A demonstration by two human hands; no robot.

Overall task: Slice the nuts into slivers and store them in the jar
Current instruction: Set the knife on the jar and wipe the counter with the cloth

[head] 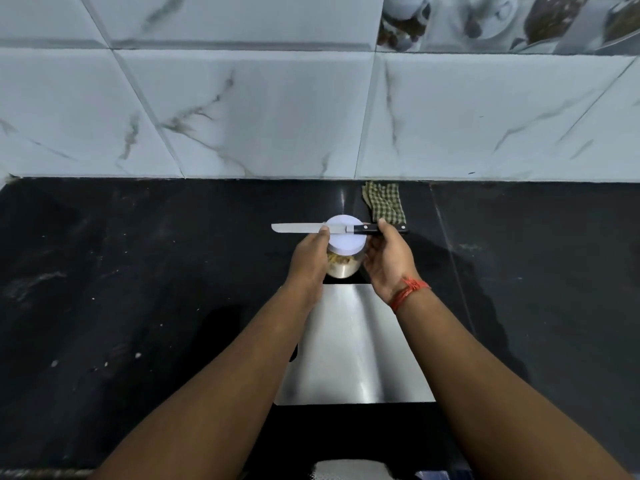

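Head view of a black stone tabletop (138, 271) meeting a white marble-veined tile wall (242, 116) along its 12 o'clock edge. At centre stands a clear round jar with a white lid (345, 237); pale nut slivers (341, 261) show through its wall below the lid, and its lower part looks metallic. A steel-bladed knife with a black riveted handle (332, 229) lies flat across the lid, its blade tip overhanging toward 9 o'clock and its handle overhanging toward 3 o'clock.

The left hand (310, 261) wraps the jar's 9 o'clock side, fingers curled round the wall and the thumb up at the lid rim, touching the blade. The right hand (389, 261) cups the jar's 3 o'clock side, palm turned inward, its fingers loosely curved, one fingertip against the knife handle; whether the rest of them press the jar cannot be told. A red thread band (408, 292) circles the right wrist.

Just at 6 o'clock of the jar lies a rectangular brushed-steel cutting board (353, 348), its far edge near the jar's base and its near edge well short of the tabletop's front edge. A green-and-cream checked cloth (384, 202) lies crumpled at 1 o'clock, close to the wall and just behind the knife handle. Broad stretches of dark tabletop extend toward 9 o'clock and 3 o'clock, marked only by pale specks.
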